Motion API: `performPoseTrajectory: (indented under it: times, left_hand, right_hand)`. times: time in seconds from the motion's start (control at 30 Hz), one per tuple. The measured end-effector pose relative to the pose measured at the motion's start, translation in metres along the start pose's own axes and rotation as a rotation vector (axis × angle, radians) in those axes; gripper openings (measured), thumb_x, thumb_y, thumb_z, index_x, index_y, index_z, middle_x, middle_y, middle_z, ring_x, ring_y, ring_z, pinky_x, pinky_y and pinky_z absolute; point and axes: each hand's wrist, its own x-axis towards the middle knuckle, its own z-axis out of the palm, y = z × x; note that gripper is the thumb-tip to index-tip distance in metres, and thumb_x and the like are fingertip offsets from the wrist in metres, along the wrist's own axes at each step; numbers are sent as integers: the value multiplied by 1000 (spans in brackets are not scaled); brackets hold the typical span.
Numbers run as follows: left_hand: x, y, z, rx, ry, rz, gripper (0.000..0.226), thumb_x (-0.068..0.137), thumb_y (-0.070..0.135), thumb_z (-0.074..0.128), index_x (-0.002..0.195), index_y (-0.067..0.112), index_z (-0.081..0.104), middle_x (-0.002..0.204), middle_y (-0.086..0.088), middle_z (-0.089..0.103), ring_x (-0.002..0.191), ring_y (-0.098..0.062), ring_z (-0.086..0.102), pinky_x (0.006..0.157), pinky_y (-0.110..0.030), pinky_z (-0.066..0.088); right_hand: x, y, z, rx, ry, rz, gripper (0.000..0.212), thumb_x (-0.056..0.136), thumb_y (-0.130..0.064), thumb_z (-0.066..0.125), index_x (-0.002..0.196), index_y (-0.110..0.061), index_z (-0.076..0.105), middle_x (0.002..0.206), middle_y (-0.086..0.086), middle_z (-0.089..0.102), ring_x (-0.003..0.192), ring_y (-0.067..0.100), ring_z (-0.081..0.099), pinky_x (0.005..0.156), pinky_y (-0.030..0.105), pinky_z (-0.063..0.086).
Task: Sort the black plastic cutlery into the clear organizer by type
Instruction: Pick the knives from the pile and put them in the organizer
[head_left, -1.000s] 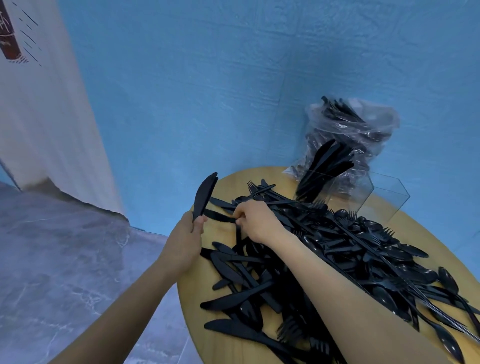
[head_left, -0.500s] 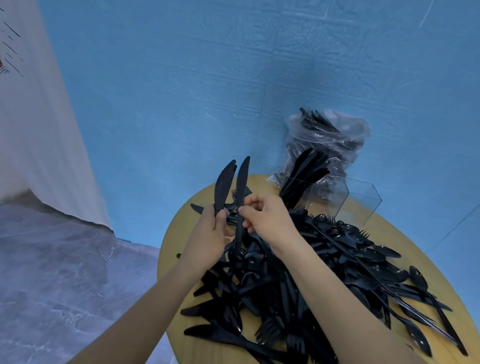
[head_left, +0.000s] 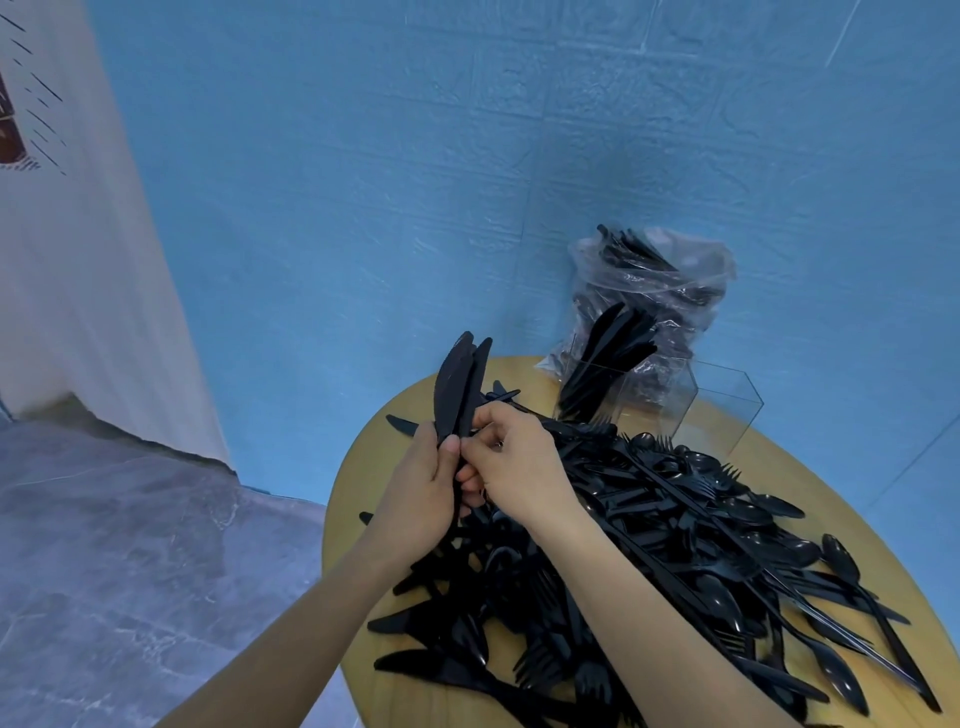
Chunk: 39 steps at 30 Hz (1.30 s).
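Note:
A big heap of black plastic cutlery (head_left: 675, 535) covers the round wooden table (head_left: 363, 467): knives, forks and spoons mixed. My left hand (head_left: 415, 499) grips two black knives (head_left: 460, 389) by their handles, blades pointing up. My right hand (head_left: 514, 467) pinches the same handles right beside my left thumb. The clear organizer (head_left: 727, 410) stands at the table's far side, with several knives (head_left: 602, 358) upright in its left compartment. Its right compartment looks empty.
A clear plastic bag (head_left: 654, 291) with more black cutlery leans on the blue wall behind the organizer. The table's left edge drops off to a grey marble floor (head_left: 130, 545). A white curtain (head_left: 78, 260) hangs at the left.
My right hand lifted a second knife from the heap and brought it against the one in my left hand. Both knives now lie together in my left hand.

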Motion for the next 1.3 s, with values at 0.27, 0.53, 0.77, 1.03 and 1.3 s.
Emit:
performPoseTrajectory:
  times: [0.27,0.53,0.77,1.03,1.3]
  left_hand:
    - [2,-5,-3,74,41,-35,21,102,26,28,93,17,45,75,0,51,61,-13,52,53,-23,44]
    - [1,-7,3,23,40,-58,28,103,25,30,107,19,57,86,-4,59,72,-11,52,55,-13,39]
    - [-1,4,7,-82,29,-63,31,100,20,29,77,14,48,68,-1,46,59,-10,42,54,-22,33]
    - [-2,-8,0,8,-26,-28,28,103,26,28,91,10,48,73,-1,44,61,-9,39,55,-20,35]
    - [-6,-16,-7,-7,-87,-43,28,103,28,26,104,15,52,70,2,41,52,-5,41,49,-21,36]
  right_hand:
    - [3,5,-9,42,98,-32,15,92,-2,53,85,-14,58,65,0,59,49,6,57,58,23,53]
    - [0,1,-10,191,29,-27,15,89,1,58,97,-10,53,63,1,57,46,4,53,51,18,49]
    - [0,3,-10,216,16,4,11,90,2,57,95,-7,51,67,5,58,48,7,56,52,19,49]
    - [4,9,-6,192,-91,61,20,93,1,51,76,-7,55,64,6,61,54,9,61,57,19,53]
    - [32,-3,-13,-48,219,-142,41,98,-31,46,135,-16,37,120,-4,50,103,8,53,80,15,40]
